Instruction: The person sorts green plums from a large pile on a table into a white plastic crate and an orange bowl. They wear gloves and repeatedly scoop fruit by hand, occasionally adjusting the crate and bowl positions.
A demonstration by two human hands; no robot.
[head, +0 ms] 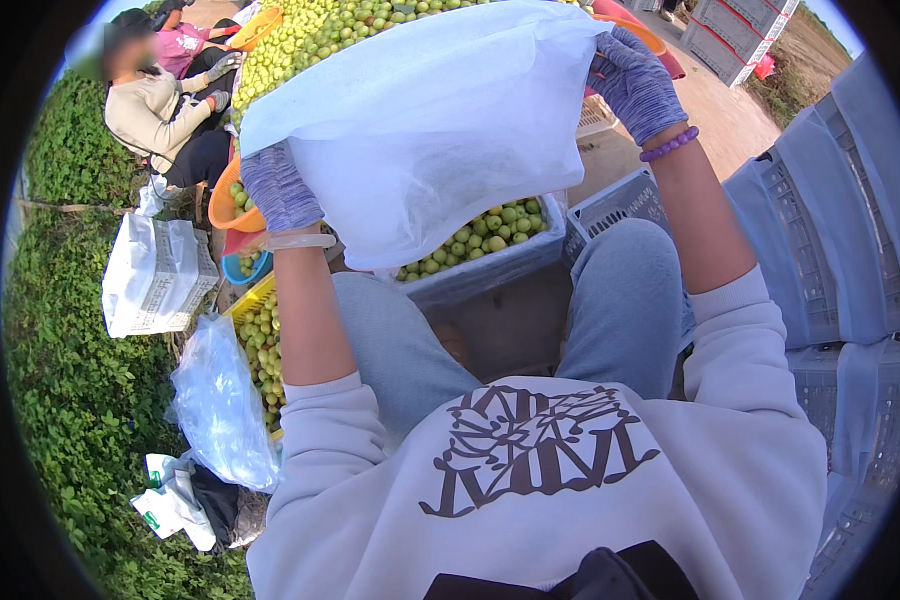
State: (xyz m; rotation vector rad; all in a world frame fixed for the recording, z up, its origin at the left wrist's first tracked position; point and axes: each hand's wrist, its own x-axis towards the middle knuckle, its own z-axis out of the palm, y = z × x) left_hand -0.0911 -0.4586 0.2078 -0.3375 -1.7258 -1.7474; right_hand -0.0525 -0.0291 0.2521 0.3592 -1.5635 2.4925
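A thin white sheet (pixel 427 127) of fabric or paper is stretched between my two hands. My left hand (pixel 281 184), in a purple-grey knit glove, grips its left edge, with the fingers hidden behind it. At the top right corner my right hand (pixel 634 82), gloved alike, pinches the sheet. Below the sheet stands a crate (pixel 487 274) with a clear plastic liner, between my knees. Round green fruit (pixel 487 234) fills it, partly covered from view by the hanging sheet.
Stacked crates with white sheets (pixel 825 225) rise at my right. A grey crate (pixel 622 199) stands by my right knee. To the left are a yellow crate (pixel 251 300) of fruit, a plastic bag (pixel 221 405) and an orange basin (pixel 232 199). Two people sit beside a large fruit heap (pixel 307 52).
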